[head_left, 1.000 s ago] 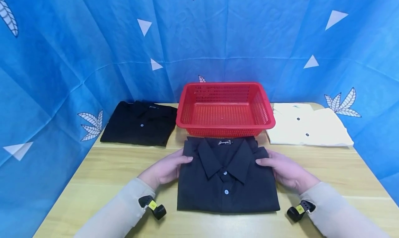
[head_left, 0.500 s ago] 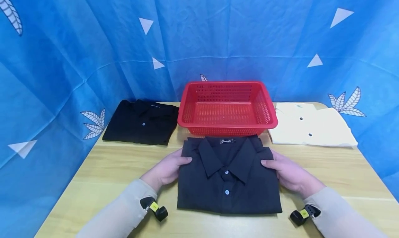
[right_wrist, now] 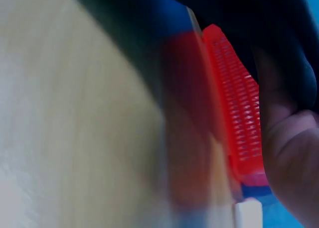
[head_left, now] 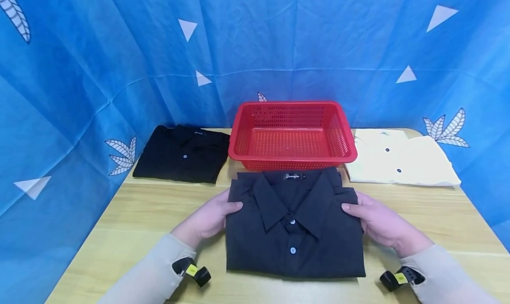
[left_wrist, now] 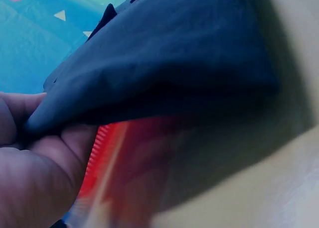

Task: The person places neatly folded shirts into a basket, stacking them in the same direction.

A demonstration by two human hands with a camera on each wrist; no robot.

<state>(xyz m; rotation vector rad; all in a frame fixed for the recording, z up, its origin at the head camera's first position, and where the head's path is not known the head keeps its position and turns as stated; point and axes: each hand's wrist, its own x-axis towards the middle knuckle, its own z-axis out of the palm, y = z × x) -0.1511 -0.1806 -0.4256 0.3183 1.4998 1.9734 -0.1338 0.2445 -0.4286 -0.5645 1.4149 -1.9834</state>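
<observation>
A folded dark shirt (head_left: 295, 233), collar toward the back and two pale buttons showing, lies between both hands in the head view. My left hand (head_left: 211, 215) grips its left edge, thumb on top and fingers underneath. On the opposite edge my right hand (head_left: 384, 222) pinches the cloth the same way. From the left wrist, the shirt (left_wrist: 164, 63) is seen raised off the table, with a shadow below and a gap through which the red basket shows. In the right wrist view the right hand (right_wrist: 294, 148) has its fingers under the dark cloth.
Just behind the shirt stands a red plastic basket (head_left: 292, 162) with nothing in it. A folded black shirt (head_left: 181, 158) lies to its left, a folded white shirt (head_left: 402, 158) to its right. Blue patterned cloth (head_left: 255, 38) hangs behind the wooden table (head_left: 147, 215).
The shirt has come up off the table and looks slightly larger in the head view. The right hand has shifted outward to the right; both hands keep hold of the edges.
</observation>
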